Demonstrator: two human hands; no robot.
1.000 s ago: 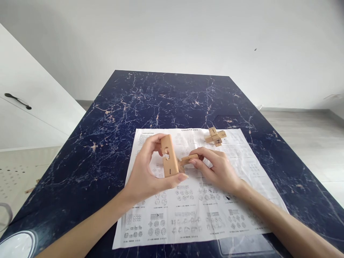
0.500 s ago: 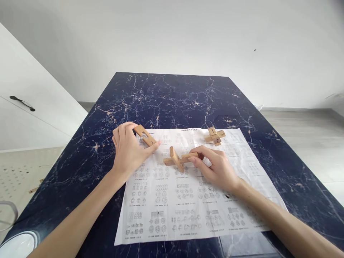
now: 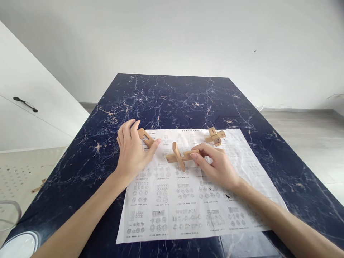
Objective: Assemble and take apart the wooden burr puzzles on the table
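My left hand point(image 3: 131, 152) rests at the upper left corner of the printed instruction sheet point(image 3: 188, 200), its fingers and thumb closed on a notched wooden puzzle bar point(image 3: 145, 137) that lies low over the paper. My right hand point(image 3: 217, 166) pinches the right end of a crossed pair of wooden bars point(image 3: 178, 156) in the middle of the sheet. A small assembled wooden cross point(image 3: 215, 136) with dark numbers on it lies on the sheet's upper right part, apart from both hands.
The sheet lies on a dark blue marbled table point(image 3: 174, 100). A white cabinet with a black handle point(image 3: 25, 104) stands to the left. A white round object point(image 3: 16, 247) sits at the table's near left corner.
My left hand pulled the notched bar off the crossed pair and carried it left and down to the sheet's upper left corner. My right hand kept hold of the crossed pair.
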